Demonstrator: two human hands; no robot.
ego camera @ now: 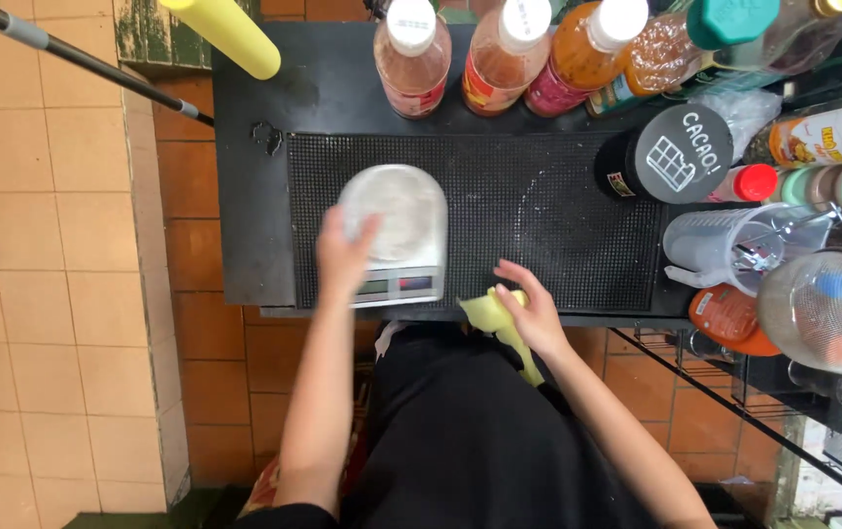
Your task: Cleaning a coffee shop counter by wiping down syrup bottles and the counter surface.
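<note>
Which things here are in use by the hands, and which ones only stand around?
In use:
- left hand on the kitchen scale
- right hand holding the yellow cloth
- black mat under the scale

Standing around:
- syrup bottles
- black round tin
- measuring jug
- mesh strainer

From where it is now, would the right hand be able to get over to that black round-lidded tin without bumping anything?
Probably yes. The right hand rests on a yellow cloth at the counter edge, and the bare black mat lies between it and the black tin. It would likely drop the cloth first.
</note>
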